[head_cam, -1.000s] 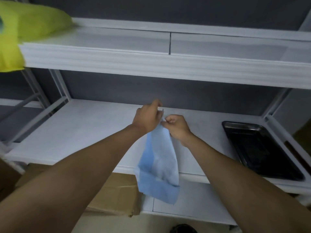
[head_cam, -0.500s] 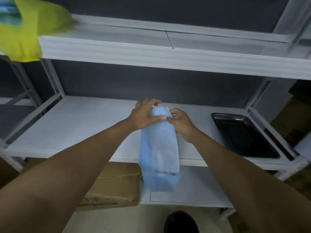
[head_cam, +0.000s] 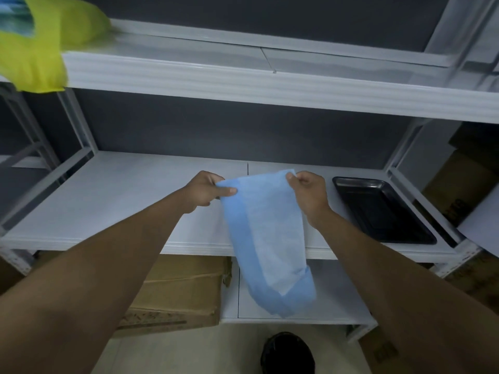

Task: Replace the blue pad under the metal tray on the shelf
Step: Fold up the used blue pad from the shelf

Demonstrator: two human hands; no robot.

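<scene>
While both arms reach out over the middle shelf [head_cam: 108, 201], the left hand [head_cam: 206, 191] pinches the top left corner of the blue pad [head_cam: 267, 238] with its thumb pressed on the front and its fingers curled behind, and the right hand [head_cam: 307, 191] grips the top right corner with its fingers closed on the edge. The pad hangs between the two hands in front of the shelf, partly opened, its darker blue border running down the left side and curling round the bottom, which dangles below the shelf's front edge. The metal tray [head_cam: 383, 209] sits flat on the right end of the same shelf, near the right hand but apart from it and from the pad. A yellow-green cloth [head_cam: 40, 49] lies on the left end of the upper shelf [head_cam: 243, 79] and droops over its edge. Cardboard boxes [head_cam: 175, 290] sit low on the left, under the middle shelf, and a dark shoe [head_cam: 287, 353] shows on the floor
</scene>
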